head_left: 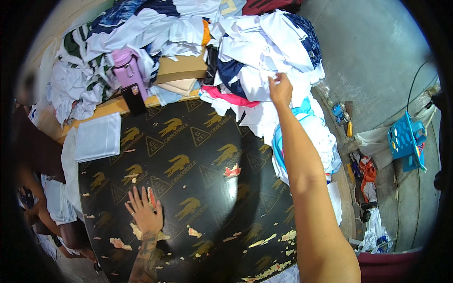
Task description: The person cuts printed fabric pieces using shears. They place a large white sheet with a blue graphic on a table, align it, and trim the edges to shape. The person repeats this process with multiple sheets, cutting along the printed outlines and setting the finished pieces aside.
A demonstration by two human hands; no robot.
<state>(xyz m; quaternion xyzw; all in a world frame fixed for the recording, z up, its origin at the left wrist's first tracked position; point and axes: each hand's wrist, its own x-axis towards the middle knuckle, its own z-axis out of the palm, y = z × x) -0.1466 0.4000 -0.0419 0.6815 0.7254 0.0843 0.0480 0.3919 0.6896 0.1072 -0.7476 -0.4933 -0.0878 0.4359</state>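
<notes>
Left hand (145,214) spreads flat on black tabletop (198,155), clear room rightward; right hand (281,89) is at white garments (250,47) heaped along far edge, grip indeterminable

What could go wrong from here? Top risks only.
1. The right hand is at a loose, jumbled clothes heap; pulling one piece might drag others down.
2. The black phone stands upright, apparently propped against the lilac bottle; shifting cloth nearby could topple it.
3. The black tabletop has ragged, peeled-looking patches, which might snag fabric.
</notes>
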